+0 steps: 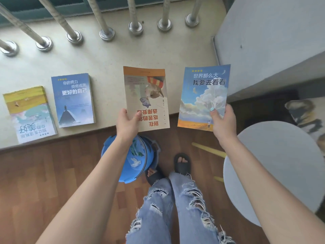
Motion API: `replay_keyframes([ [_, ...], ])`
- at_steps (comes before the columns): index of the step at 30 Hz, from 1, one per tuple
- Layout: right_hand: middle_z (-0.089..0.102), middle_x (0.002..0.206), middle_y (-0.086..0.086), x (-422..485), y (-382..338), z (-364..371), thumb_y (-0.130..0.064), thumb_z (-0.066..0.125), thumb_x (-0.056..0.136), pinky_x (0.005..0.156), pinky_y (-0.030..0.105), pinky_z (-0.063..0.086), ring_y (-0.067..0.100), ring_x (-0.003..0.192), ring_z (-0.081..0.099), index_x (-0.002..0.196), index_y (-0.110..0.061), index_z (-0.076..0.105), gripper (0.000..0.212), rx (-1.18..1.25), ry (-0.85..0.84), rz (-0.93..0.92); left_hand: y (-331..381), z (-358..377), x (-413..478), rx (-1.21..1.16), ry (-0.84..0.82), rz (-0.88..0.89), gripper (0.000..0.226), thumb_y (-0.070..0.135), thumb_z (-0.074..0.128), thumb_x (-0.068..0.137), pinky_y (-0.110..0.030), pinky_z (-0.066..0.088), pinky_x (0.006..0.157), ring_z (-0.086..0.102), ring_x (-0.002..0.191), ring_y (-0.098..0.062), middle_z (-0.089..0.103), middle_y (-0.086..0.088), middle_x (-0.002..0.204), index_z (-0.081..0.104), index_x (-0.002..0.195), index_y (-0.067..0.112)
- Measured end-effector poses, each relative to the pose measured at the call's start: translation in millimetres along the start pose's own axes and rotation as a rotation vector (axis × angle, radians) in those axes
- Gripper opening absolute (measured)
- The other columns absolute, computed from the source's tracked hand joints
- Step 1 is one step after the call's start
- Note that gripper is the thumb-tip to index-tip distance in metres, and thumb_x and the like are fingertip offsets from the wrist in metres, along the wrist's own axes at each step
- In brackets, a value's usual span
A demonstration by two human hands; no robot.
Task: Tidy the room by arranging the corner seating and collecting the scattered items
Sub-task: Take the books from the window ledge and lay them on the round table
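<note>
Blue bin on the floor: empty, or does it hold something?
Not empty. The blue bin shows crumpled white and green scraps inside, partly hidden by the left forearm.

Bare ledge (109, 67) between the blue book (73, 101) and held books; railing posts (107, 34) behind.

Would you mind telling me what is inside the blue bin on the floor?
The blue bin holds crumpled white paper scraps and something greenish. The left forearm crosses over its left side, so the rest of its contents and its bottom cannot be seen.
</note>
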State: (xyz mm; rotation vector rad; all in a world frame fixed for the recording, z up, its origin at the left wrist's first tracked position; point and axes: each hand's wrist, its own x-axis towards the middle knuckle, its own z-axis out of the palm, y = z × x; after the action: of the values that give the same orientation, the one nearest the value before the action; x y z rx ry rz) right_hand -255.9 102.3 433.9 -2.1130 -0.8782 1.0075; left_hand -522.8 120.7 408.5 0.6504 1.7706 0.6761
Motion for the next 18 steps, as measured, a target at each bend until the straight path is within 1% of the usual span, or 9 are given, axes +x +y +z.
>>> replay_keyframes([
  [1,0.059,0.102,-0.004,-3.3,5.8,-7.5,-0.014,0.053,0.098,0.063,0.014,0.043,0.013,0.090,0.057,0.108,-0.015,0.054,0.011,0.002,0.011,0.004,-2.3,7.1,-2.7,0.017,-0.020,-0.001,0.013,0.026,0.061,0.093,-0.040,0.058,0.081,0.068,0.092,-0.016,0.068,0.001,0.104,0.051,0.102,0.026],
  [3,0.059,0.100,-0.005,-9.2,17.2,-22.0,-0.014,0.053,0.098,0.062,0.013,0.045,0.011,0.088,0.058,0.106,-0.017,0.052,0.009,0.010,0.037,0.013,-5.7,21.5,-10.1,0.047,-0.059,0.000,0.020,0.026,0.061,0.093,-0.041,0.058,0.082,0.069,0.092,-0.018,0.069,-0.002,0.107,0.053,0.110,0.020],
  [5,0.058,0.097,-0.006,-15.9,27.0,-35.7,-0.013,0.052,0.098,0.054,0.006,0.043,0.006,0.080,0.057,0.107,-0.016,0.052,0.010,0.037,0.071,0.018,-9.4,35.8,-17.6,0.065,-0.095,0.007,0.026,0.026,0.061,0.092,-0.041,0.058,0.081,0.069,0.092,-0.018,0.070,-0.003,0.107,0.055,0.115,0.016],
  [7,0.056,0.095,-0.004,-19.7,37.5,-49.5,-0.009,0.051,0.098,0.047,0.003,0.040,-0.002,0.070,0.054,0.111,-0.010,0.053,0.013,0.077,0.116,0.027,-12.1,50.5,-24.1,0.084,-0.124,0.010,0.025,0.026,0.062,0.092,-0.041,0.058,0.081,0.069,0.093,-0.019,0.070,-0.003,0.106,0.056,0.114,0.016],
  [9,0.055,0.095,-0.003,-21.9,46.2,-61.1,-0.008,0.051,0.098,0.048,0.003,0.038,-0.008,0.066,0.052,0.112,-0.008,0.054,0.014,0.095,0.157,0.035,-13.7,63.8,-30.8,0.081,-0.140,0.004,0.022,0.024,0.062,0.092,-0.038,0.058,0.079,0.069,0.093,-0.018,0.069,-0.002,0.105,0.054,0.112,0.016],
  [11,0.056,0.093,-0.006,-26.7,60.4,-76.1,-0.009,0.052,0.097,0.056,0.006,0.041,-0.008,0.069,0.054,0.107,-0.013,0.053,0.010,0.104,0.193,0.052,-17.0,80.3,-43.0,0.108,-0.163,0.010,0.023,0.023,0.061,0.093,-0.036,0.058,0.079,0.069,0.092,-0.017,0.069,-0.001,0.105,0.054,0.113,0.014],
  [13,0.057,0.094,-0.007,-34.0,77.4,-89.2,-0.010,0.053,0.096,0.065,0.011,0.044,0.003,0.078,0.057,0.104,-0.015,0.053,0.009,0.096,0.217,0.074,-22.8,92.9,-54.5,0.144,-0.186,0.011,0.026,0.024,0.061,0.092,-0.039,0.058,0.081,0.069,0.093,-0.017,0.069,-0.002,0.106,0.055,0.114,0.012],
  [15,0.057,0.098,-0.004,-41.1,89.8,-104.9,-0.009,0.053,0.096,0.063,0.001,0.040,0.010,0.086,0.054,0.109,-0.010,0.056,0.013,0.088,0.246,0.074,-25.1,106.2,-66.7,0.176,-0.221,0.026,0.027,0.025,0.062,0.092,-0.043,0.057,0.084,0.068,0.094,-0.019,0.069,-0.004,0.106,0.054,0.113,0.011],
  [18,0.057,0.103,-0.002,-48.3,110.7,-132.2,-0.008,0.053,0.096,0.063,-0.003,0.036,0.012,0.091,0.053,0.114,-0.004,0.056,0.019,0.070,0.287,0.083,-24.4,130.3,-88.3,0.207,-0.265,0.037,0.028,0.024,0.062,0.092,-0.043,0.057,0.084,0.069,0.094,-0.020,0.069,-0.006,0.106,0.053,0.112,0.008],
])
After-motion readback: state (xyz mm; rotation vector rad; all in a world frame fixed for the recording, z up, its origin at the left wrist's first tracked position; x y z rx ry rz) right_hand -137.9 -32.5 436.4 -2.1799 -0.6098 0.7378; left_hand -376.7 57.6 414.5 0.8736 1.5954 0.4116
